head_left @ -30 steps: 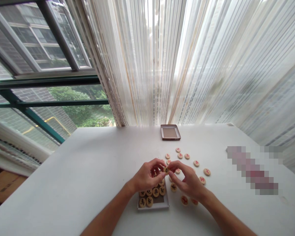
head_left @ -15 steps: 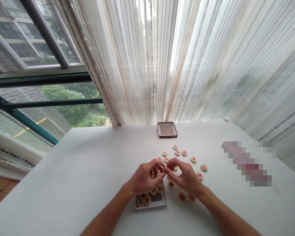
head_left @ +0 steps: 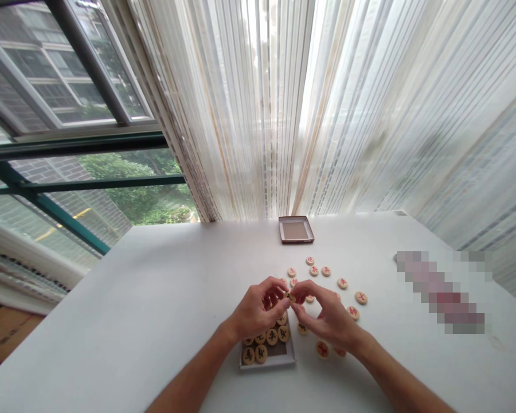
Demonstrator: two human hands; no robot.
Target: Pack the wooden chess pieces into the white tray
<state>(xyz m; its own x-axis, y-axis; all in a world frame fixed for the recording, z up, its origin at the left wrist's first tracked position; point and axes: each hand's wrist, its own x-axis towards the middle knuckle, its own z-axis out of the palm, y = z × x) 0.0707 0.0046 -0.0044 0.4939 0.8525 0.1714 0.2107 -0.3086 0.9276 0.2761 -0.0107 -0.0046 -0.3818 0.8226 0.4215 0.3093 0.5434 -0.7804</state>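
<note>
A round wooden xiangqi piece with a black character is pinched between the fingertips of both hands. My left hand is closed on its left side, above the open box. From the right, my right hand grips the same piece between thumb and fingers. Several black-marked pieces lie face up in rows in the box, and my left hand hides part of them. Under my right hand, a black-marked piece lies on the table beside the box, partly covered.
Red-marked pieces, such as one at the right and one near my right wrist, are scattered over the white table. The box lid lies at the back by the curtain. A blurred-out object lies at right.
The held piece has turned in my fingers, and its black character now faces up toward me. The view has shifted slightly; both hands stay above the box's right edge.
</note>
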